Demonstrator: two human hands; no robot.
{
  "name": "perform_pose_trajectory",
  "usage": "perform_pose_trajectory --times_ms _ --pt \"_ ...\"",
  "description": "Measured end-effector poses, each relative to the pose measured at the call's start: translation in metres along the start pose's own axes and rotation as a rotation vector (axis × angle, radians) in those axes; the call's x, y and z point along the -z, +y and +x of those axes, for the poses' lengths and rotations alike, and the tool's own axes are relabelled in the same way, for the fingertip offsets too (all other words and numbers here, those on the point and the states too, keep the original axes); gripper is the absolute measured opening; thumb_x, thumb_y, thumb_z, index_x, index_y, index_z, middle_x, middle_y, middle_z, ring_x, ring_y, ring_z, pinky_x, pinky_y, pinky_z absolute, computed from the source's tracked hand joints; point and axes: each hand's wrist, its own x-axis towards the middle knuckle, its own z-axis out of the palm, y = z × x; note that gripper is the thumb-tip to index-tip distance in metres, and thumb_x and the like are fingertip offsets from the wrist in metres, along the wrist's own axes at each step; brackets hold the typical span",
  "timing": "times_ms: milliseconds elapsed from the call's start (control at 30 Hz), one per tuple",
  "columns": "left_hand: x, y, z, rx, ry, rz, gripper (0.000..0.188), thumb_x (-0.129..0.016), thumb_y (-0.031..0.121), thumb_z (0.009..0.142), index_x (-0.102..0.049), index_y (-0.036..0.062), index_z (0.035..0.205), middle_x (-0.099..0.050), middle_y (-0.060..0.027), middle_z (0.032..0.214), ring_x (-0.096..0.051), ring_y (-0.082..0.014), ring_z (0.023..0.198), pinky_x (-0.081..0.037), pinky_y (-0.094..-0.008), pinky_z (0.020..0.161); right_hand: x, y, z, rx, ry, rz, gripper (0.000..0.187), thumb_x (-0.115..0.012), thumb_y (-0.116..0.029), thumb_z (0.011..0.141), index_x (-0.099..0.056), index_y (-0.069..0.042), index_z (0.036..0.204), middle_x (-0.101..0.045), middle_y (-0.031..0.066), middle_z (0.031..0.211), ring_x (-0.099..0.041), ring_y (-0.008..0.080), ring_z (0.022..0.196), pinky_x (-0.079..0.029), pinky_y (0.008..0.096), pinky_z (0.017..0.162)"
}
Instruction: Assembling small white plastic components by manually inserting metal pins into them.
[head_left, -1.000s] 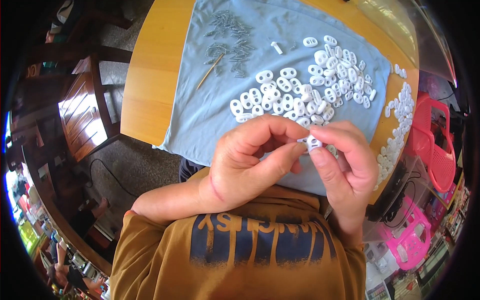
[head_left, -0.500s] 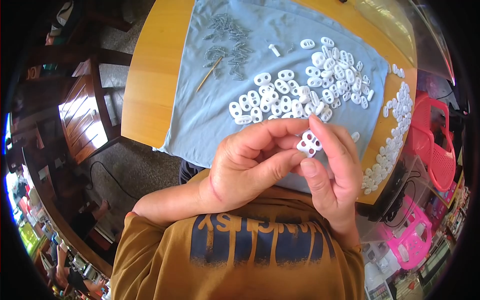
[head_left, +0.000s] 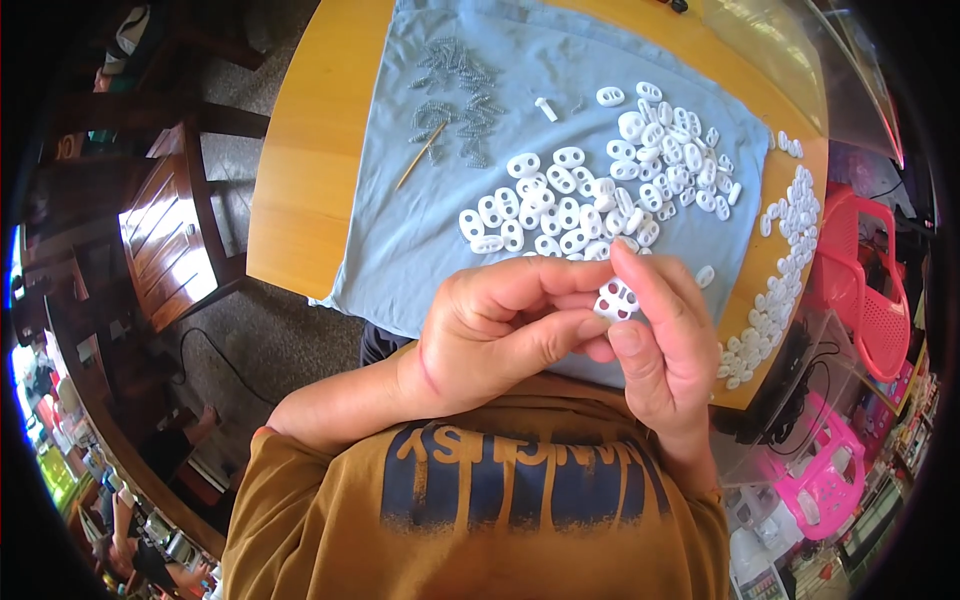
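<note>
My left hand (head_left: 505,325) and my right hand (head_left: 670,335) meet just in front of the cloth, fingers closed. Between the fingertips sits a small white plastic cord lock (head_left: 616,300) with several dark holes facing up. Left thumb and fingers pinch one side of it; the right fingers curl round the other. Just beyond lies a pile of white two-hole plastic pieces (head_left: 538,205) on a light blue cloth (head_left: 385,260). A second pile of white oval pieces (head_left: 690,155) spreads to the right. Small metal springs (head_left: 450,75) lie in a cluster at the far left.
A thin wooden stick (head_left: 418,157) rests by the springs, and a white peg (head_left: 546,109) lies near the cloth's middle. More white pieces (head_left: 775,300) line the right edge of the yellow table (head_left: 300,190). Red (head_left: 870,285) and pink plastic chairs (head_left: 825,480) stand at the right.
The cord lock has tilted slightly between my fingertips, its holes now at a different angle. The right hand has shifted a little to the left. The piles look the same.
</note>
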Motion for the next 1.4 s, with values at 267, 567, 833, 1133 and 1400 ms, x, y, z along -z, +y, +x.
perform_pose_trajectory --times_ms 267,567,833,1133,1400 --pt "-0.002 -0.003 0.001 -0.096 0.005 0.155 0.03 -0.056 -0.005 0.088 -0.054 -0.0043 0.118 -0.066 -0.0119 0.098 -0.065 -0.0142 0.086 -0.053 -0.0241 0.076 -0.002 0.006 -0.004 0.115 0.035 -0.058 0.034 -0.054 -0.009 0.09 -0.054 0.006 0.121 -0.059 0.0114 0.094 -0.055 0.0183 0.073 -0.045 0.0278 0.064" --pt "-0.002 -0.01 -0.001 -0.273 0.062 0.431 0.024 -0.063 -0.004 0.083 -0.061 -0.0029 0.107 -0.068 -0.0111 0.089 -0.067 -0.0145 0.081 -0.054 -0.0233 0.068 -0.01 0.01 -0.008 0.2 0.131 -0.092 0.03 -0.056 -0.005 0.086 -0.058 0.006 0.114 -0.06 0.0104 0.089 -0.056 0.0192 0.072 -0.046 0.0298 0.063" --pt "-0.002 -0.009 0.001 -0.225 0.09 0.369 0.024 -0.061 -0.004 0.084 -0.06 -0.0041 0.108 -0.068 -0.0108 0.09 -0.066 -0.0135 0.081 -0.054 -0.0229 0.07 -0.014 0.014 -0.003 0.216 0.162 -0.084 0.029 -0.056 -0.004 0.086 -0.058 0.007 0.113 -0.061 0.0104 0.09 -0.057 0.0205 0.071 -0.047 0.0325 0.063" --pt "-0.004 0.003 0.002 0.014 0.045 -0.102 0.025 -0.054 -0.003 0.089 -0.054 -0.0051 0.114 -0.064 -0.0102 0.098 -0.062 -0.0136 0.091 -0.051 -0.0251 0.081 -0.011 0.008 -0.006 0.145 0.145 -0.073 0.034 -0.059 -0.007 0.085 -0.056 0.006 0.116 -0.061 0.0126 0.094 -0.058 0.0243 0.079 -0.047 0.0329 0.069" --pt "0.002 0.045 0.031 -0.052 0.243 0.159 0.018 -0.056 0.002 0.088 -0.056 -0.0054 0.104 -0.063 -0.0114 0.089 -0.062 -0.0159 0.072 -0.052 -0.0273 0.064 -0.011 0.007 -0.021 0.026 0.157 -0.013 0.038 -0.061 -0.012 0.085 -0.054 0.006 0.117 -0.062 0.0151 0.093 -0.058 0.0248 0.08 -0.046 0.033 0.072"
